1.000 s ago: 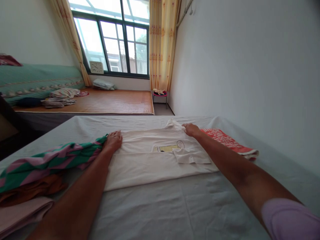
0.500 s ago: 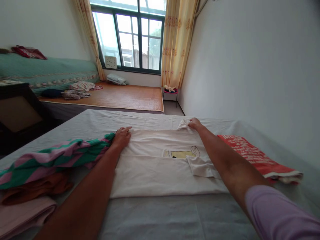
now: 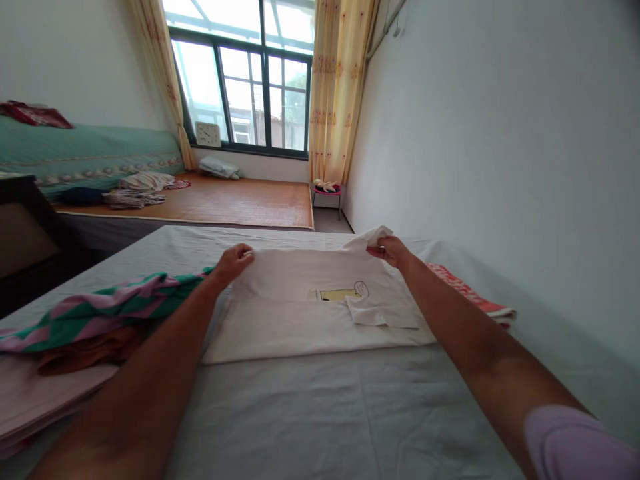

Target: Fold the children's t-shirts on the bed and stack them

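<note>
A white T-shirt (image 3: 295, 327) with a yellow printed picture and a speech bubble lies sideways on the pale sheet, its near side folded inward and a sleeve turned back over it. My left hand (image 3: 234, 261) pinches the shirt's far left corner. At the far right, my right hand (image 3: 391, 251) grips the shirt near its other sleeve, which sticks up beyond the fingers. The far edge between both hands is slightly raised off the sheet.
A green and pink patterned garment (image 3: 115, 300) lies left, beside brown cloth (image 3: 95, 350) and folded pink cloth (image 3: 50, 400). Red printed cloth (image 3: 465, 293) sits behind my right arm. Beyond the sheet (image 3: 280, 427) stands a mat-covered bed (image 3: 240, 200) with clothes.
My left hand has gone from lying near the shirt's corner to pinching it. The far edge has come up a little, and the right sleeve stands higher. The view has shifted.
</note>
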`<action>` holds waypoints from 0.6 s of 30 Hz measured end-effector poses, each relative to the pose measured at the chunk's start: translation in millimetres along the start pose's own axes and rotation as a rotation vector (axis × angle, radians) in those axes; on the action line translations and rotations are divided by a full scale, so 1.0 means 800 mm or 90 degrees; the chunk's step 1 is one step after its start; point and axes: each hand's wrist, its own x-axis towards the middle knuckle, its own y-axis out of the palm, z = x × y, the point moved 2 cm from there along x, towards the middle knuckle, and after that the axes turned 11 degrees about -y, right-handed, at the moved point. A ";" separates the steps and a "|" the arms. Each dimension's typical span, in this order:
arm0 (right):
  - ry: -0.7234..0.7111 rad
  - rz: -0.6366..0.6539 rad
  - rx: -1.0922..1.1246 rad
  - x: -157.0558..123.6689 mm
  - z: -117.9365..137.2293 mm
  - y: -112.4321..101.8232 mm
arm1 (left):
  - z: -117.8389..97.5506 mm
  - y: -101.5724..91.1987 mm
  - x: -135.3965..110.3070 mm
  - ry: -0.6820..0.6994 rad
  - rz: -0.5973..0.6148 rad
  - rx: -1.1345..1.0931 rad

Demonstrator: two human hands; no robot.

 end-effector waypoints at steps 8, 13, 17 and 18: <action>0.039 0.169 0.081 -0.122 -0.025 -0.087 | -0.033 -0.026 -0.083 0.031 0.336 0.062; -0.076 0.281 0.024 -0.169 -0.053 -0.084 | -0.005 -0.012 -0.118 0.131 0.336 0.212; -0.127 0.170 0.072 -0.172 -0.054 -0.087 | 0.000 -0.019 -0.107 0.186 0.159 0.240; -0.130 0.151 0.092 -0.172 -0.053 -0.090 | 0.004 -0.021 -0.103 0.188 0.133 0.242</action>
